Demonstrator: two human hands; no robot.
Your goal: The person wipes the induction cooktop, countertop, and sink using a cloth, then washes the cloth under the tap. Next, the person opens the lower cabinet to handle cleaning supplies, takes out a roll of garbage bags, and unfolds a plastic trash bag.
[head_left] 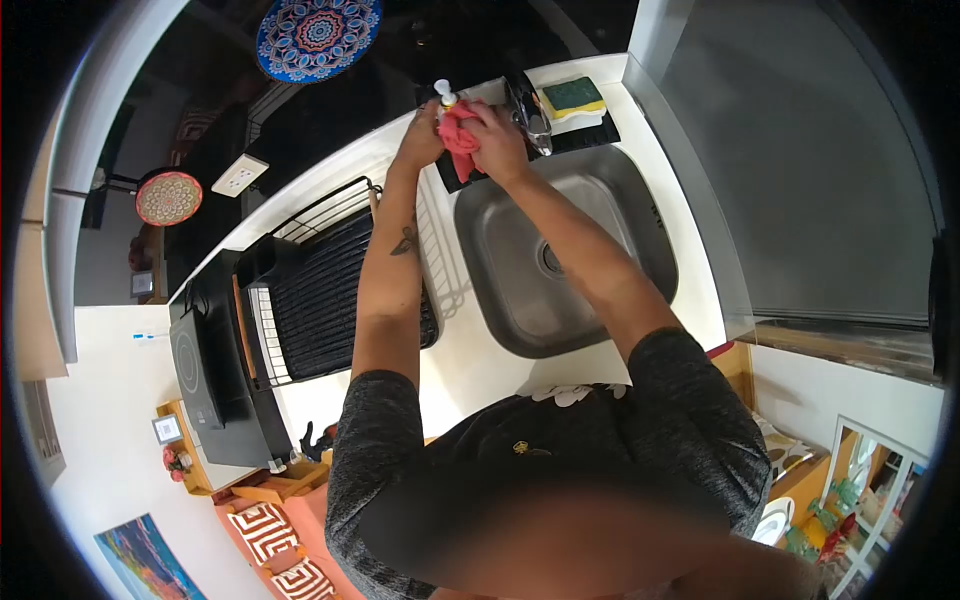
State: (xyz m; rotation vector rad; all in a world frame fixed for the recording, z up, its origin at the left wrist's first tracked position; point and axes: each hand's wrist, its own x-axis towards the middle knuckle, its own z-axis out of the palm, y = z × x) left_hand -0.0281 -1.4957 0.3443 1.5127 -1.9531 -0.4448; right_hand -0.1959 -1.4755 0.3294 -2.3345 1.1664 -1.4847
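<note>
My right hand (500, 142) is closed on a crumpled pinkish-red cloth (460, 138), pressed against a pump bottle with a white pump head (443, 88). On the bottle's other side, my left hand (423, 138) grips it; most of its fingers and the bottle's body are hidden behind the cloth. Both hands are at the back of the counter, beyond the sink (480, 290). Just right of my right hand stands the chrome faucet (533, 118). A green and yellow sponge (574, 97) rests on a white holder to the right of it.
A black dish rack (320, 285) stands left of the sink, beneath my left forearm. Further left is a black cooktop (190, 360). A glossy black backsplash carries a wall socket (240, 175) and decorative plates (318, 35). A glass panel (690, 190) edges the counter's right side.
</note>
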